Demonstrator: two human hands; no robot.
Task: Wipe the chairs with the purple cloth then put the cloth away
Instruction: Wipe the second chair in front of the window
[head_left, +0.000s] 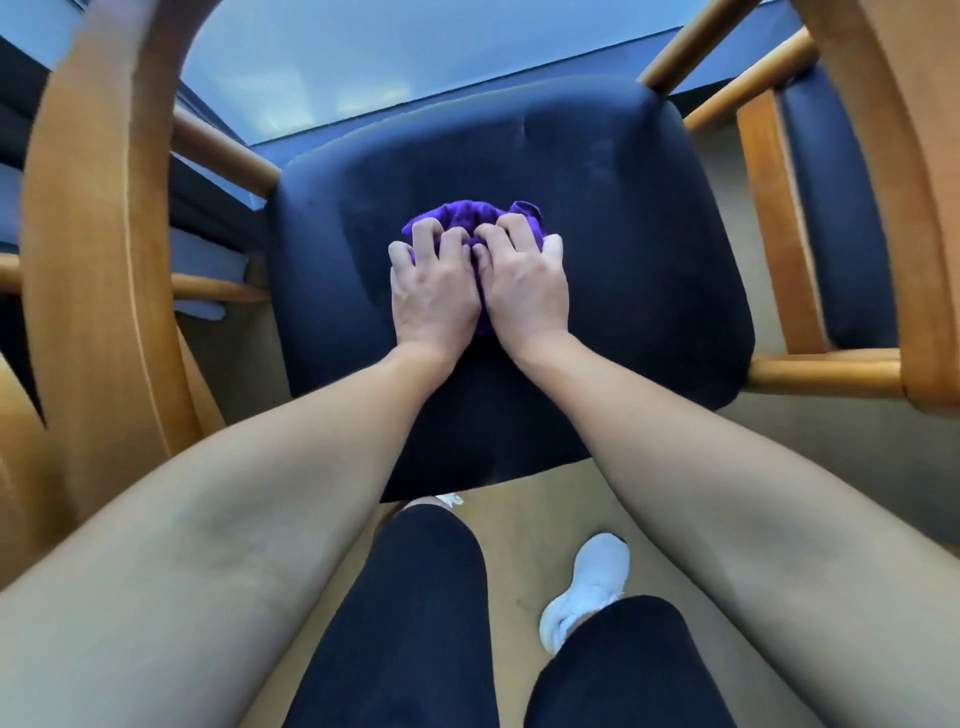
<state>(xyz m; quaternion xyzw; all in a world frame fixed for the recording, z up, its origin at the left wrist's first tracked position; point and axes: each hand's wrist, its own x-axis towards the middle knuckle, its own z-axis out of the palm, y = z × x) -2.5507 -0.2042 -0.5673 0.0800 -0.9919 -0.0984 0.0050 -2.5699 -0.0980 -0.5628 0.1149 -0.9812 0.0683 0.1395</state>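
Left hand (434, 296) and right hand (527, 288) side by side, fingers (453, 242) curled on purple cloth (462, 215).

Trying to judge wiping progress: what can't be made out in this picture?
Head view only:
- purple cloth: mostly covered by the left hand and right hand gripping it.
- seat cushion: the patch beneath hands and cloth is hidden.
- second chair at right: cut off by the picture edge and wooden rails.
- curved wooden frame at left: blurred, cut by the top edge.

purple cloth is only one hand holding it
No, the left hand and right hand both grip the purple cloth on the seat cushion.
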